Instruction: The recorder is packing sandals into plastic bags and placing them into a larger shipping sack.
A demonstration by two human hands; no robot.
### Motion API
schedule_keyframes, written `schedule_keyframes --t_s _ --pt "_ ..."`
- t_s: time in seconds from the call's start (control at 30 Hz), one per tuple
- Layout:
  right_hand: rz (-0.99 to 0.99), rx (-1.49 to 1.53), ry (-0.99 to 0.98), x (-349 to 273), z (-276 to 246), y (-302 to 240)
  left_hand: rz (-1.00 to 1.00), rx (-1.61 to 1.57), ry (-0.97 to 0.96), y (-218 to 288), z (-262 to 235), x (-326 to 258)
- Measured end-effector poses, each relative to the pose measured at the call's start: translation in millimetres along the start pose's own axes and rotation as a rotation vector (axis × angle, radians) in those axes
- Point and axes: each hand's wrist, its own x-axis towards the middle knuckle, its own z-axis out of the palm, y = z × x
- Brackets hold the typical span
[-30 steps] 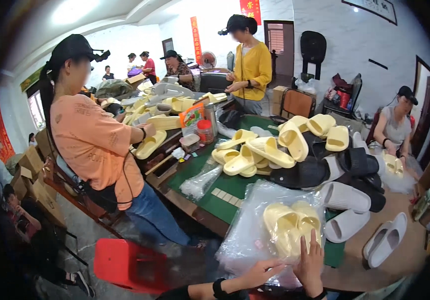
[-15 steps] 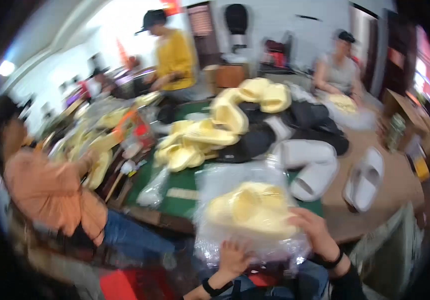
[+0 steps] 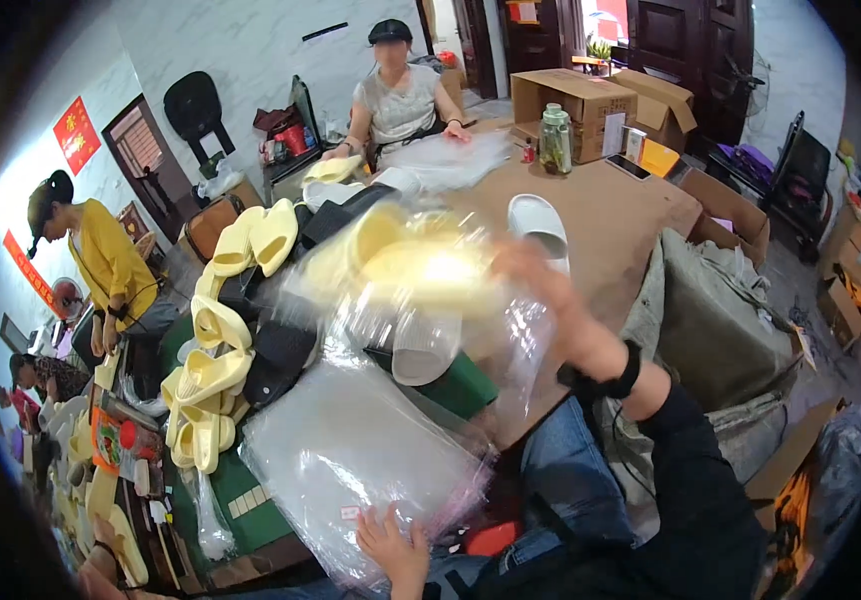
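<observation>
My right hand (image 3: pixel 565 310), smeared by motion, is closed on a pair of pale yellow slippers (image 3: pixel 390 262) in a clear plastic bag, lifted above the table's near part. The bag's loose film trails beneath it. Spread flat with its fingers apart, my left hand (image 3: pixel 392 545) rests on clear plastic bags (image 3: pixel 335 430) at the table's near edge. A white slipper (image 3: pixel 425 350) lies partly hidden behind the film. Farther right, another white slipper (image 3: pixel 538 225) is partly covered by my right hand.
Loose yellow slippers (image 3: pixel 215 370) and black slippers (image 3: pixel 285 360) are heaped to the left. Across the table (image 3: pixel 615 215) a person (image 3: pixel 400 105) handles film and a slipper. A bottle (image 3: pixel 555 140) and cardboard boxes (image 3: pixel 575 105) stand far right. A grey sack (image 3: pixel 720 310) sits beside the table.
My right hand has raised the bagged slippers up and away from my left hand, uncovering the plastic bags. My left hand stays on the bags. The view has turned right.
</observation>
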Motion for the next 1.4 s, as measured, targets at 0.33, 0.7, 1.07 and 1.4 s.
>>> schedule_keyframes --t_s 0.33,0.7,1.07,1.4 --pt "0.29 -0.73 0.338 -97 -111 243 0.044 0.053 0.046 -1 -3 3" --pt "0.686 -0.396 -0.181 -104 55 139 0.02 0.111 0.109 3 -7 -3" --pt "1.066 -0.707 -0.459 -54 82 193 -0.013 0.121 0.11 11 -1 -3" --pt "0.356 -0.09 0.067 -14 27 11 -0.021 0.074 0.106 6 -6 -3"
